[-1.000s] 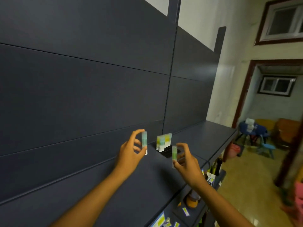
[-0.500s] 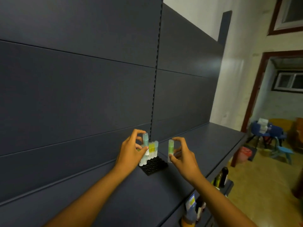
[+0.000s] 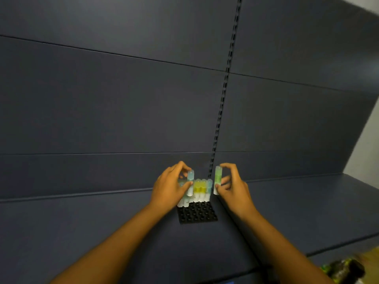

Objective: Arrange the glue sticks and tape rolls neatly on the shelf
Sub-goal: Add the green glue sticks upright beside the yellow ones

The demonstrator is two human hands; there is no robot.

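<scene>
Head view: both hands work at a black studded tray [image 3: 198,214] lying flat on the dark shelf [image 3: 307,212]. Left hand [image 3: 170,186] pinches a blue-capped glue stick [image 3: 190,182] upright between thumb and fingers, at the left end of the tray's back rows. Right hand [image 3: 233,186] pinches a green glue stick [image 3: 217,179] upright, just beside the right end of those rows. Standing glue sticks [image 3: 200,190], yellow and blue, fill the tray's rear; its front studs are bare. Slotted upright [image 3: 223,95] runs up the back panel behind.
</scene>
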